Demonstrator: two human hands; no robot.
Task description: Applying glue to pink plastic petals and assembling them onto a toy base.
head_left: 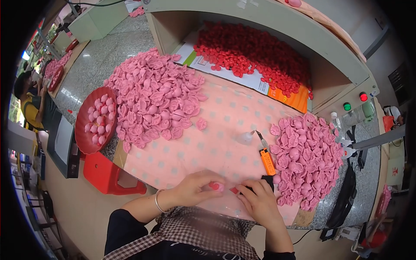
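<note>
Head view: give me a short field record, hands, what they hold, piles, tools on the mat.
left hand: pinches a small pink piece at the fingertips
right hand: fingers by a small red piece, over a black tool
mat: pink, pale dots
left pile: pink moulded pieces
right pile: pink moulded pieces
shelf pile: red pieces
red tray: pink balls
orange utility knife: beside right pile

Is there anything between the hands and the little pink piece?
No. The left hand holds the small pink piece directly in its fingertips, and the right hand is right beside it. Nothing visible sits between them.
</note>
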